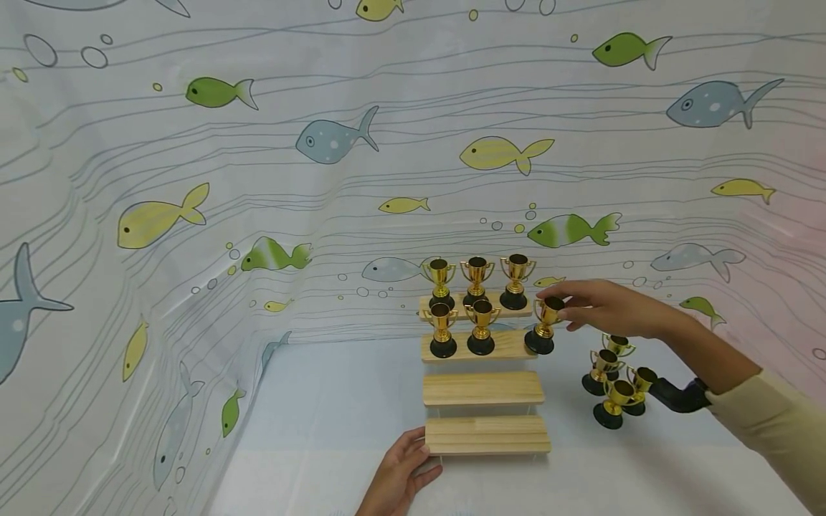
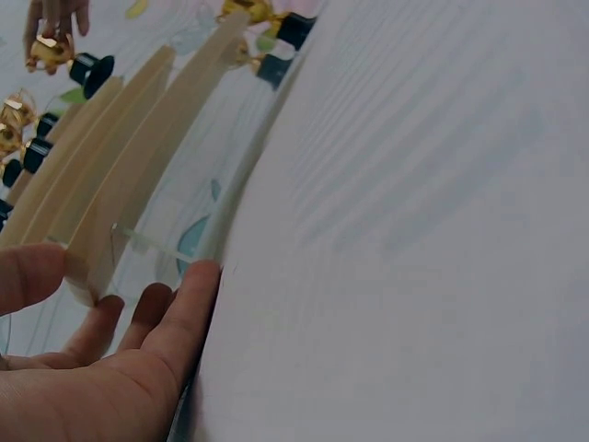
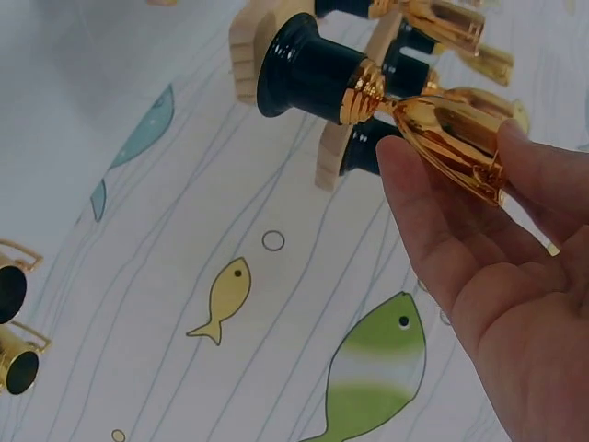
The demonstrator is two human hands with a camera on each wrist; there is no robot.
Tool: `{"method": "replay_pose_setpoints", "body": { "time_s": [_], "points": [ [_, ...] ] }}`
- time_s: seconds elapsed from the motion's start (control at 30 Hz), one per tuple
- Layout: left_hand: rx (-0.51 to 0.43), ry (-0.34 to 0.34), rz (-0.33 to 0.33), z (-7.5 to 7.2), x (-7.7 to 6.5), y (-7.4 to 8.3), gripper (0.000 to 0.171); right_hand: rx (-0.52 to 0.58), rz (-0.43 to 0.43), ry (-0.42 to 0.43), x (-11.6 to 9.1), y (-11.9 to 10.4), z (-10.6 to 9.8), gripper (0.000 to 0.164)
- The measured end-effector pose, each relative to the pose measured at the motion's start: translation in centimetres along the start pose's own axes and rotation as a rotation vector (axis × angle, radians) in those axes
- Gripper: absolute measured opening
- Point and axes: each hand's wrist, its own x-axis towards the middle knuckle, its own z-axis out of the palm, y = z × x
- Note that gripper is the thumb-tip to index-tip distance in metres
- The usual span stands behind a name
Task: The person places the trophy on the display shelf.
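Observation:
A stepped display rack with pale wooden shelves [image 1: 482, 388] stands in front of me. My left hand [image 1: 399, 469] grips the left end of its lowest shelf [image 1: 487, 436], thumb at the board's end and fingers below, as the left wrist view shows. My right hand [image 1: 603, 307] pinches a small gold trophy cup [image 1: 547, 315] by its bowl. In the head view the cup's black base [image 3: 308, 69] overlaps the right end of the second shelf from the top. Two trophies [image 1: 481, 326] stand on that shelf's left and middle; three more [image 1: 476, 279] stand on the top shelf.
Several gold trophies [image 1: 621, 394] stand grouped on the white table surface [image 1: 323, 401], right of the rack and under my right forearm. A fish-patterned sheet [image 1: 413, 165] hangs behind and along the sides. A dark strap-like piece [image 1: 679, 395] shows at my right wrist.

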Motion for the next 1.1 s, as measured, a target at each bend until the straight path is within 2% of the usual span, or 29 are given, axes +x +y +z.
{"method": "replay_pose_setpoints", "body": {
  "time_s": [0.23,0.47,0.67,1.1],
  "points": [
    [0.0,-0.006,0.018,0.0,0.0,-0.1,0.06,0.017,0.012,-0.023,1.2,-0.7,0.3,0.042],
    [-0.002,-0.008,0.005,-0.1,0.1,-0.1,0.059,0.021,0.017,-0.042,2.2,-0.8,0.8,0.044],
    [0.0,-0.006,-0.019,-0.1,0.0,-0.1,0.062,0.02,0.009,-0.046,2.8,-0.7,1.0,0.044],
    [-0.018,-0.008,-0.004,0.0,0.0,0.1,0.062,0.026,0.036,-0.065,3.6,-0.5,1.4,0.041]
  ]
}}
